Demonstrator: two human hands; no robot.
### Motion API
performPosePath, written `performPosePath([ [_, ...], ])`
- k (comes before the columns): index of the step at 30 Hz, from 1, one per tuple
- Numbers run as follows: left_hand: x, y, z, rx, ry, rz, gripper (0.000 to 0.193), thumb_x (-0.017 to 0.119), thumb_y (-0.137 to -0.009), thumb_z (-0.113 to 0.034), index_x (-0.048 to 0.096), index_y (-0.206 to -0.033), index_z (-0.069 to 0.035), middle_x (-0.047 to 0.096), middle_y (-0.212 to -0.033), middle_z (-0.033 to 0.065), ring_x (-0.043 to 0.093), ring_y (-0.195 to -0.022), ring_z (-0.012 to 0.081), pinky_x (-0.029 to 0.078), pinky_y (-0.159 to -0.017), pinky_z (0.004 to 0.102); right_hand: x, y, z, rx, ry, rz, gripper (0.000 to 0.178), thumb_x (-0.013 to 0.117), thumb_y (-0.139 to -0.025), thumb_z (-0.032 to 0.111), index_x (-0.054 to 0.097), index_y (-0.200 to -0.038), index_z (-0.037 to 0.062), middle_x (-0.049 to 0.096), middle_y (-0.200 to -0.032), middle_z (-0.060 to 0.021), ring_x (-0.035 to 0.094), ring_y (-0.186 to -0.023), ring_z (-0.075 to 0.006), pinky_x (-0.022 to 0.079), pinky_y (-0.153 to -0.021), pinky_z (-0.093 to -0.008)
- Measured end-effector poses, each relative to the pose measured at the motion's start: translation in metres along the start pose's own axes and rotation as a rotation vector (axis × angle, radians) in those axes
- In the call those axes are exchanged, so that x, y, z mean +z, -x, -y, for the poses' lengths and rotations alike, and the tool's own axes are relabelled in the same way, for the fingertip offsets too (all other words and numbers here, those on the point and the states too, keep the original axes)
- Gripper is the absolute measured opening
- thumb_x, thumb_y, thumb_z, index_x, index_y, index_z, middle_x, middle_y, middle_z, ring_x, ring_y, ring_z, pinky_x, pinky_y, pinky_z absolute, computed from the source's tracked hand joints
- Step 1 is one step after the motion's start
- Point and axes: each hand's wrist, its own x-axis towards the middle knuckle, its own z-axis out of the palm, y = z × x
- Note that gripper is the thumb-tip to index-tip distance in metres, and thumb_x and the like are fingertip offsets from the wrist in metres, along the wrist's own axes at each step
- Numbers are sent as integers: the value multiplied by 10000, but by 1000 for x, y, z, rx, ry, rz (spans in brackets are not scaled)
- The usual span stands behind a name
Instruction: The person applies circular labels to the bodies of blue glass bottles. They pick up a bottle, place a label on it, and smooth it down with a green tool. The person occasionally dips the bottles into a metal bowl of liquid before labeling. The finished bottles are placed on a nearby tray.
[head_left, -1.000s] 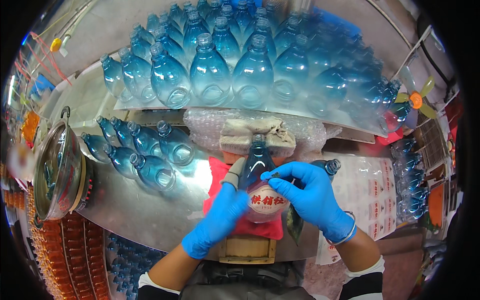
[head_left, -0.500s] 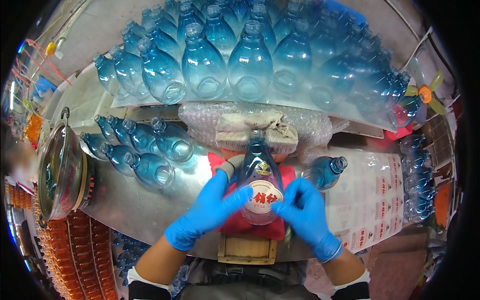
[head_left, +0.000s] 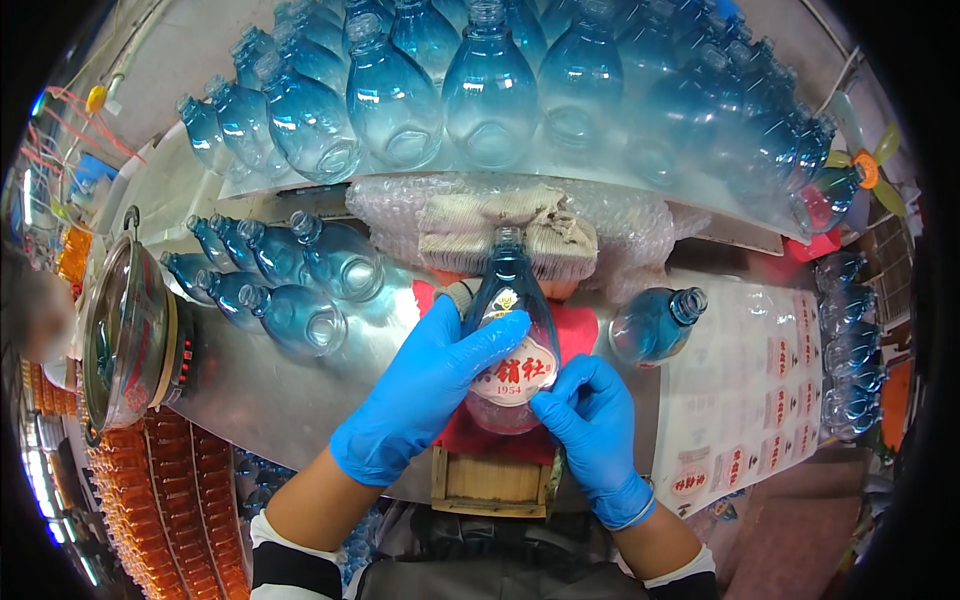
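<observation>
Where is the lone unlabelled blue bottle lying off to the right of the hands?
In the head view, the unlabelled blue bottle lies on its side right of centre, between the red cloth and the sheet of labels, just beyond the right hand.

The bottle (head_left: 509, 335), clear blue glass with a teardrop body and an oval white-and-red label facing up, lies flat on a red cloth (head_left: 578, 340), open neck pointing to twelve o'clock, base toward six.
</observation>
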Motion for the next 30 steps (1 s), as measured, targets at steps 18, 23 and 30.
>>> performPosePath([
  [18,-19,5,5,201,-173,136,540,564,-873,-231,358,-1290,43,492,-1203,126,488,-1084,169,396,-931,296,-8,0,4,43,44,15,167,687,-773,47,537,-838,78,543,-740,18,480,-636,-40,414,-577,-179],
  [23,-48,5,41,385,-71,352,713,555,-826,-151,172,-1401,23,299,-1398,135,308,-1281,215,235,-1061,332,-12,-3,10,84,88,16,108,612,-852,158,541,-845,77,544,-682,1,493,-556,-58,386,-471,-184],
  [30,-48,7,52,468,-72,323,739,585,-814,-75,158,-1411,7,283,-1416,135,307,-1286,210,229,-1067,331,-15,-10,2,-32,104,68,136,661,-810,144,541,-822,82,541,-642,9,484,-520,-49,373,-446,-181],
])
